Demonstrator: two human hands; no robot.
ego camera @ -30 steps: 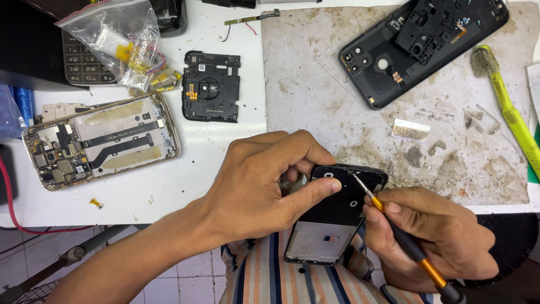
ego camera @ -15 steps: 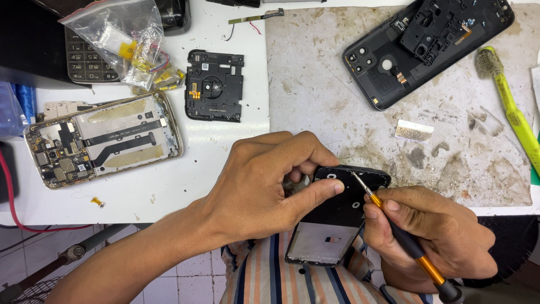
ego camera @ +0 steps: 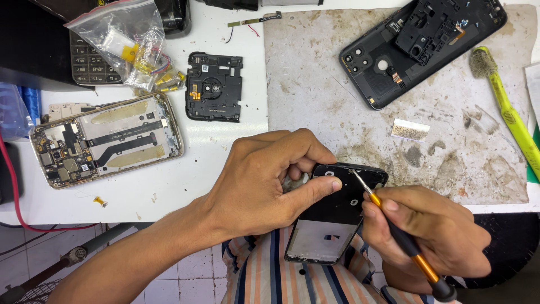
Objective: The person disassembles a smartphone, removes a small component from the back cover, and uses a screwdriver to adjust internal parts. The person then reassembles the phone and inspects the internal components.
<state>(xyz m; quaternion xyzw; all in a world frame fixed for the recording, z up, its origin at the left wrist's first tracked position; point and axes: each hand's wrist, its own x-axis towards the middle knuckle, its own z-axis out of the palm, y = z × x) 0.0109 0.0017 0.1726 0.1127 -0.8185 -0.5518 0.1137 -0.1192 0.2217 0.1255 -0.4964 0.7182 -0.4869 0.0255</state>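
- Phone [ego camera: 332, 225] was held at the near table edge, over the lap, top end resting by the grey mat [ego camera: 315, 84].
- Left hand [ego camera: 264, 180] was clamped on the phone's top-left corner; thumb pressed flat on the black face, other fingers curled around the upper edge.
- Right hand [ego camera: 433, 236] was closed around a screwdriver [ego camera: 402, 239], black grip with orange bands, pinched between thumb and forefinger.
- Metal tip was set against the phone's top end, near the right corner; shaft was tilted down to the right.
- Phone's lower half showed a pale open panel; upper half was black with small round holes.
- Striped shirt [ego camera: 270, 276] was seen under the phone.
- Black back cover [ego camera: 388, 67] with a loose inner frame on it was lying on the mat's far side, well apart from the hands.
- Small foil strip [ego camera: 410, 129] was lying on the mat between cover and hands.
- Green toothbrush [ego camera: 506, 107] was laid along the mat's right edge.
- Black square plate [ego camera: 214, 87] was placed on the white table [ego camera: 169, 186], left of the mat.
- Opened gold-framed phone [ego camera: 107, 138], board exposed, was lying further left.
- Parts bag [ego camera: 126, 45] was resting over a keypad phone [ego camera: 87, 62] at far left.
- Red wire [ego camera: 17, 202] was running off the left table edge.
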